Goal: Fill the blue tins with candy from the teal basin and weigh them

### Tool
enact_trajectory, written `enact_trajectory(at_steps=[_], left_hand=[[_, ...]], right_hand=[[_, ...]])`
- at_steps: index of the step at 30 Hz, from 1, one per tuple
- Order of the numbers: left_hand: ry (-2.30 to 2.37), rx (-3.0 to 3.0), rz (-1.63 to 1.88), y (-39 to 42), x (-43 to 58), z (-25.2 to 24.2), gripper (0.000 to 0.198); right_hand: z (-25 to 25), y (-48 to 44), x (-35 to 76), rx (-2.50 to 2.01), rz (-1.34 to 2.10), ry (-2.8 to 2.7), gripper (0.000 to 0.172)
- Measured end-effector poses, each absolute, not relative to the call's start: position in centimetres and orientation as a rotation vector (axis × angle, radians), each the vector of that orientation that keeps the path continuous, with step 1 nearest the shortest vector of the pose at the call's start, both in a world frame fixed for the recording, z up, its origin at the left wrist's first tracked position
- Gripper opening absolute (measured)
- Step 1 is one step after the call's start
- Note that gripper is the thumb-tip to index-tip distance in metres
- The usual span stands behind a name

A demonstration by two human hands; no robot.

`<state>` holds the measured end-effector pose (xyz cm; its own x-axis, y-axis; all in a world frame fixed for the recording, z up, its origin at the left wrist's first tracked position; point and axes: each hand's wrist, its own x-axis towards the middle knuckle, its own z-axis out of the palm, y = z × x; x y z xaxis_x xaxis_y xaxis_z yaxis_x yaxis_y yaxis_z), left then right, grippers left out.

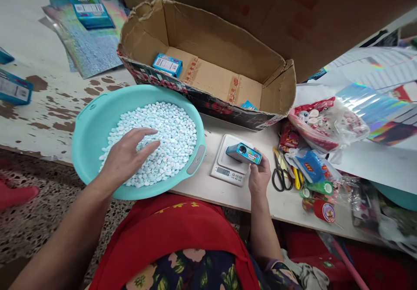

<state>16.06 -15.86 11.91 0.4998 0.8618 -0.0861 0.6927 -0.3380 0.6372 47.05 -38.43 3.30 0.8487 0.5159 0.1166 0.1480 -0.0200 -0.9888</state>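
My left hand (128,155) lies flat with fingers stretched out on a heap of small pale blue and white candies (166,129) in a turquoise basin (94,125). My right hand (259,175) grips a small blue candy box (244,152) and holds it on a white digital scale (228,168), whose display faces me. The box's round opening points towards the basin.
A torn cardboard box (208,64) behind the basin holds one blue box (167,65). Scissors (279,170), tape rolls and plastic bags (325,122) crowd the right side. Holographic sheets (87,46) and more blue boxes (13,88) lie far left. The table edge runs close to my lap.
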Motion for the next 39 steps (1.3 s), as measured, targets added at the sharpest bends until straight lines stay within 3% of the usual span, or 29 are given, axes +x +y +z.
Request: enact_trajectory(at_steps=[11, 22, 27, 31, 34, 39], left_hand=[[1.273, 2.167, 0.251, -16.3, 15.5, 12.4, 0.047], [1.207, 2.143, 0.172, -17.0, 15.4, 12.7, 0.050], [1.213, 2.136, 0.184, -16.9, 14.9, 12.3, 0.050], [1.161, 2.145, 0.256, -16.9, 14.8, 11.6, 0.045], [1.116, 2.136, 0.362, -17.0, 15.7, 11.9, 0.044], [0.809, 2.320, 0.781, -16.7, 18.2, 15.2, 0.072]], right_hand=[[4.6, -40.1, 47.8, -1.710, 0.142, -0.128, 0.045], [4.7, -39.3, 47.3, -1.677, 0.171, -0.148, 0.043], [4.4, -39.0, 47.3, -1.635, 0.207, -0.319, 0.049], [4.7, -38.2, 47.7, -1.762, 0.315, -0.653, 0.059], [6.0, -36.0, 47.7, -1.847, 0.361, -0.714, 0.048], [11.2, -28.8, 43.0, -1.596, 0.300, -0.938, 0.042]])
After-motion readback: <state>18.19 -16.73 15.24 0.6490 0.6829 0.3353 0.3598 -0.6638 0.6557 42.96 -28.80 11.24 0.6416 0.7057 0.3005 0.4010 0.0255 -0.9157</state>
